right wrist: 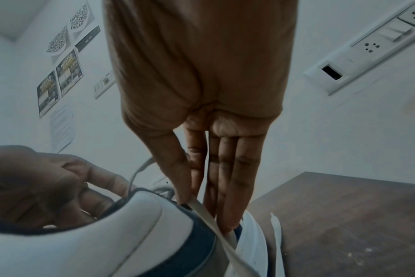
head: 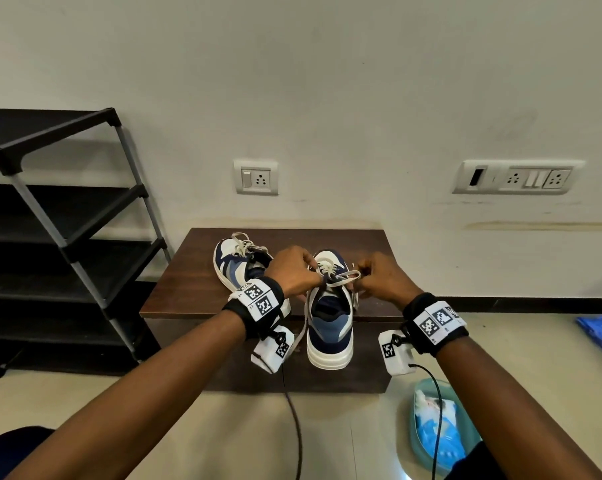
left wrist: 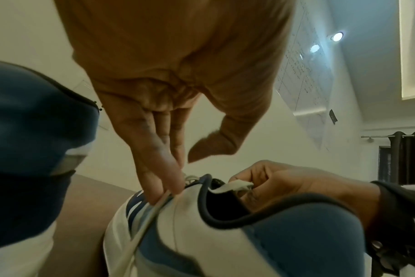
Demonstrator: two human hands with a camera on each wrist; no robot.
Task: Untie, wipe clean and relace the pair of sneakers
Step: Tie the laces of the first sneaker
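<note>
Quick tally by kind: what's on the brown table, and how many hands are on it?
Navy, blue and white sneakers: 2, the near sneaker and the far sneaker
Hands on the near sneaker's cream laces: 2, left hand and right hand
Dark brown wooden tables: 1
Total: 5

An office-like room is being suggested by wall sockets [head: 515, 177], printed notices [right wrist: 59, 80], a chart board [left wrist: 306, 75], and a shoe rack [head: 60, 216]
</note>
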